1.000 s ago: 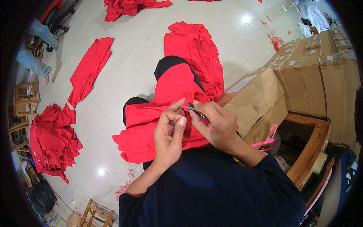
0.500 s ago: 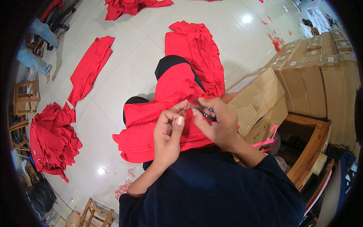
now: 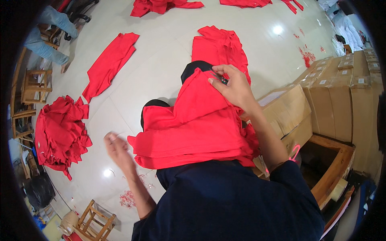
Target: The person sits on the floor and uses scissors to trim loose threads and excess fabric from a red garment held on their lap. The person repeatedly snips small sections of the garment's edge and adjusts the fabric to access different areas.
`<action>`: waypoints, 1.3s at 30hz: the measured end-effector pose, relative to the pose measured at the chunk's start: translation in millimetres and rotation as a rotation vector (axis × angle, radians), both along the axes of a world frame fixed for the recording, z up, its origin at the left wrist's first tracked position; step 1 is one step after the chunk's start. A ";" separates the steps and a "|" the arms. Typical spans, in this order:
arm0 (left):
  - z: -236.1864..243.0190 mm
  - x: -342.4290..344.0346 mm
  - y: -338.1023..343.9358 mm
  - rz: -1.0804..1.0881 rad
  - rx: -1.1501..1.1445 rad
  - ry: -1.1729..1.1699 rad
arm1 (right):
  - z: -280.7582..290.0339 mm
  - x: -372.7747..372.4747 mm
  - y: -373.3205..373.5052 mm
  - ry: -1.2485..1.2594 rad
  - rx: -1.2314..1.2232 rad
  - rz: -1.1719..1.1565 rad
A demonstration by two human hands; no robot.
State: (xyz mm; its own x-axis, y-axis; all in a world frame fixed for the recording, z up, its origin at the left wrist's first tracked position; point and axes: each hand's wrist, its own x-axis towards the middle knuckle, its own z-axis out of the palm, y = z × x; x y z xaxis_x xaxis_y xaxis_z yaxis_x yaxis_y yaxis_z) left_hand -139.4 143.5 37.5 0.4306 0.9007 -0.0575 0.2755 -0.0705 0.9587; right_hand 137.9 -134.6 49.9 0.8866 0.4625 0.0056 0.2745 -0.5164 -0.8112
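Observation:
A stack of red garments (image 3: 193, 136) lies across my lap, draped over my black-clad knees. My right hand (image 3: 235, 86) is closed on small dark thread snips (image 3: 222, 79), at the far end of the top garment, where the cloth rises in a peak. Whether its fingertips also pinch the cloth, I cannot tell. Away from the stack, to the left over the floor, is my left hand (image 3: 116, 146). Motion smears its fingers, and nothing can be made out in them.
More red garments lie on the tiled floor: a heap (image 3: 62, 134) at left, a flat piece (image 3: 110, 66), and a pile (image 3: 219, 46) beyond my knees. Cardboard boxes (image 3: 331, 100) and a wooden frame (image 3: 341, 156) stand at right. A person's legs (image 3: 48, 44) show far left.
My hands were together over the stack. The left has swung out left, over the floor. The right, still holding the snips, has moved away from me to the garment's far end.

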 end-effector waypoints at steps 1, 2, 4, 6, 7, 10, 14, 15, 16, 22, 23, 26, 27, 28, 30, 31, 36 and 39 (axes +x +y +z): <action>-21.4 -31.2 27.3 0.076 -0.006 0.041 | -0.3 6.1 3.3 -0.006 -0.055 0.021; -59.3 -78.1 60.9 0.100 0.080 0.190 | -1.0 10.4 7.0 -0.018 -0.069 0.026; -152.7 -189.2 98.0 0.117 0.430 0.746 | -6.4 19.0 20.6 -0.045 -0.095 0.058; -222.2 -313.7 108.4 -0.241 0.080 1.195 | -20.1 30.2 32.5 -0.019 -0.130 0.069; -221.0 -426.1 133.8 -0.577 0.378 1.641 | -39.1 30.4 47.0 0.073 -0.087 0.088; -251.0 -363.8 76.1 -0.308 0.160 1.285 | -33.0 45.6 47.0 0.106 -0.303 0.048; -184.9 -232.9 90.7 -0.045 0.099 0.807 | -55.8 59.2 51.2 0.304 -0.286 0.092; -153.8 -189.4 91.1 -0.078 0.167 0.708 | -61.3 60.7 52.4 0.347 -0.224 0.108; -129.1 -153.1 90.5 -0.085 0.149 0.513 | -59.7 59.3 57.1 0.352 -0.155 0.132; -68.0 20.8 72.2 -0.593 0.211 0.452 | -21.3 25.1 40.1 0.266 0.177 0.249; -69.6 34.8 67.5 -0.654 0.206 0.502 | -7.5 16.6 33.4 0.312 0.189 0.240; -76.6 64.2 55.7 -0.855 0.130 0.639 | 12.2 -4.4 11.1 0.437 0.261 0.200; -81.9 69.8 55.6 -0.921 0.066 0.677 | 20.8 -12.6 6.4 0.435 0.315 0.180; -88.1 72.4 55.9 -0.984 0.001 0.715 | 23.4 -17.0 0.9 0.451 0.344 0.177; -104.2 64.3 55.1 -0.927 0.056 0.580 | 25.8 -22.7 -9.1 0.485 0.402 0.169; -107.0 62.5 55.0 -0.888 0.008 0.535 | 26.3 -24.0 -14.1 0.504 0.369 0.173; -94.9 29.0 52.8 -0.588 -0.094 0.138 | 23.4 -29.7 -26.0 0.602 0.397 0.052; -69.3 -6.5 43.1 -0.483 0.121 -0.035 | 17.5 -34.5 -45.2 0.668 0.516 0.059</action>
State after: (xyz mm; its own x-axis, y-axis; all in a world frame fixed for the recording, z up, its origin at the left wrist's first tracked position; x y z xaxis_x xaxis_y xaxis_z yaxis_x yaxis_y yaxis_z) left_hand -145.9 186.6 -31.8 0.8003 0.5969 0.0574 0.1513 -0.2937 0.9439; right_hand 103.4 -179.8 67.3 0.7532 0.5915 -0.2876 -0.3316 -0.0362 -0.9427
